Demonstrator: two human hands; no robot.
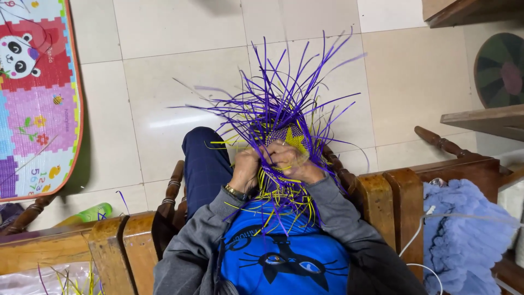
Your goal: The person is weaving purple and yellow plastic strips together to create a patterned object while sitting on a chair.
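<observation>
A half-woven piece of purple and yellow plastic strips [289,136] rests on my lap, with many loose purple strips [284,87] fanning upward and yellow strips [284,196] trailing toward my blue shirt. My left hand [245,168], with a watch on the wrist, pinches strips at the left edge of the woven patch. My right hand [291,161] grips the weave just beside it, fingers curled over the strips. Both hands touch the weave and nearly meet.
I sit on a wooden chair with armrests [376,191] on a cream tiled floor [164,109]. A colourful foam play mat [35,93] lies at left, a green bottle [93,213] by it. A blue fluffy cloth [464,229] sits at right, with wooden furniture [480,117] behind.
</observation>
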